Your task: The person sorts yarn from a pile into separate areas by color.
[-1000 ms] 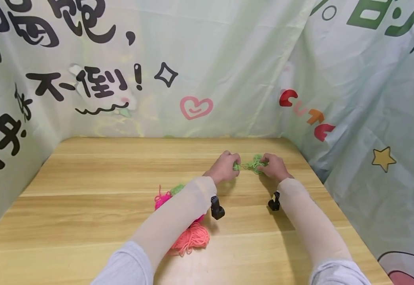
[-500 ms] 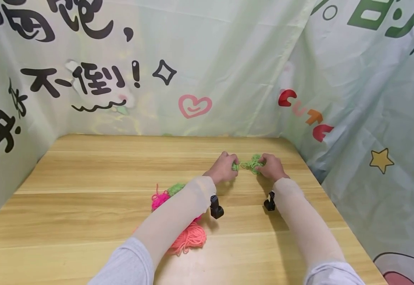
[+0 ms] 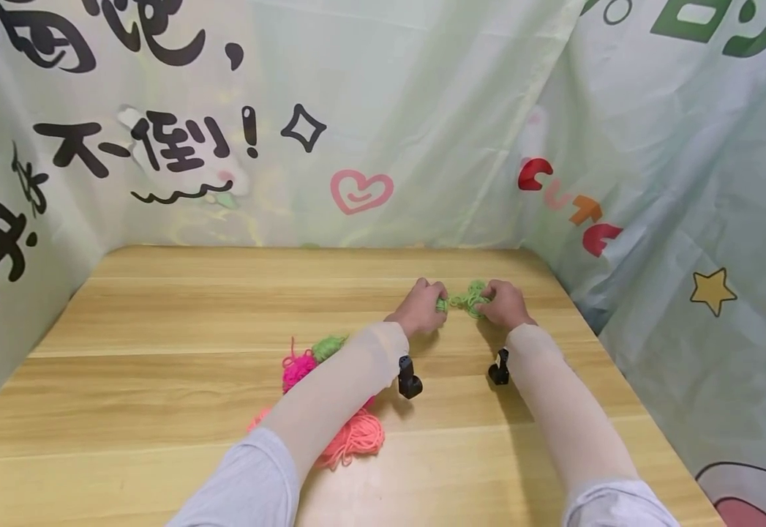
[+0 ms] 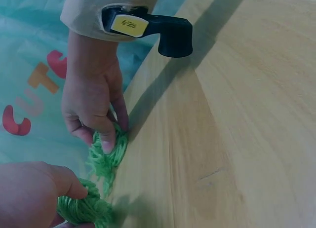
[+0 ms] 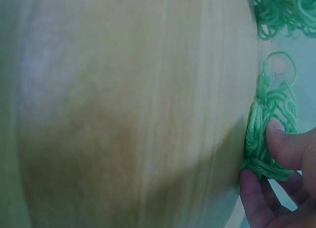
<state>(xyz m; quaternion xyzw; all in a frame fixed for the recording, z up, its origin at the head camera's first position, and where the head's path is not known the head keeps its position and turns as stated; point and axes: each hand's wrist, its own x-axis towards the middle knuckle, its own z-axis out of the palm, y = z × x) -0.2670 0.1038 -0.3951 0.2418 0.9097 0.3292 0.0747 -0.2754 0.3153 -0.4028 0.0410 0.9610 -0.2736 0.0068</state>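
Observation:
In the head view, my left hand (image 3: 421, 306) pinches a small bundle of light green yarn (image 3: 442, 304) near the table's far right. Just right of it, my right hand (image 3: 505, 304) grips a looser, loopy part of green yarn (image 3: 475, 298). A thin stretch of green strands runs between the two hands. The left wrist view has my left hand (image 4: 32, 193) with thumb and fingers round a wound green bundle (image 4: 81, 210). From the right wrist view, the thumb and fingers of my right hand (image 5: 296, 164) hold green yarn (image 5: 264, 124) low over the wood.
Under my left forearm lie coral yarn (image 3: 355, 439), magenta yarn (image 3: 298, 368) and a darker green yarn ball (image 3: 328, 348), partly hidden by the arm. The wooden table (image 3: 178, 395) meets a printed cloth backdrop (image 3: 422, 132) at its back and sides.
My left hand has shifted slightly right, nearer my right hand, keeping its green yarn. The right hand stays nearly in place. The head view has shifted a little.

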